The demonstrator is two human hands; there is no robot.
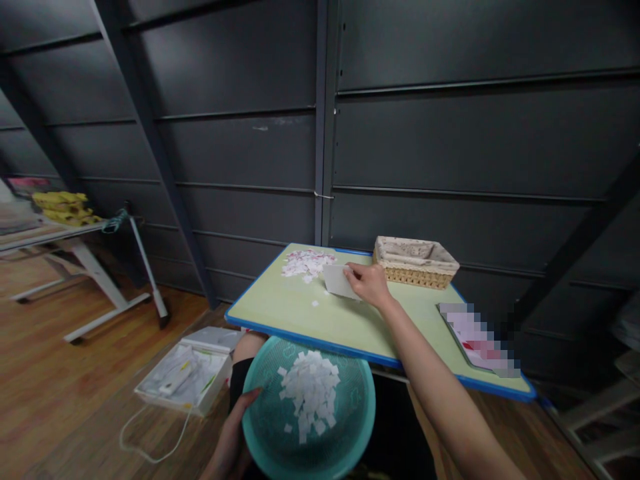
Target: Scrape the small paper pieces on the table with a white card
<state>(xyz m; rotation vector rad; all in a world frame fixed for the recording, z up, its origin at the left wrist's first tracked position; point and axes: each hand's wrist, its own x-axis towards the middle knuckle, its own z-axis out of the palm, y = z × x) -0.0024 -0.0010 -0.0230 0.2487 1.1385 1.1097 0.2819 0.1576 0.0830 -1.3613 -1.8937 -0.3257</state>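
Observation:
My right hand (369,283) pinches a white card (339,281) by its right end, standing it on edge on the small yellow-green table (280,307). Just beyond the card's left end lies a pile of small white and pinkish paper pieces (306,263), with a few stray bits nearer me. My left hand (240,417) grips the left rim of a teal plastic basket (357,427), which sits at my lap below the table's front edge. A heap of small white paper squares (311,387) rests inside it. The left fingers under the basket are hidden.
A lined wicker basket (417,270) stands at the table's back right. A tablet-like flat item (475,337), partly pixelated, lies at the right edge. On the floor at left is an open white box (180,373) with a cord. Another table (60,233) holds yellow bundles (65,208).

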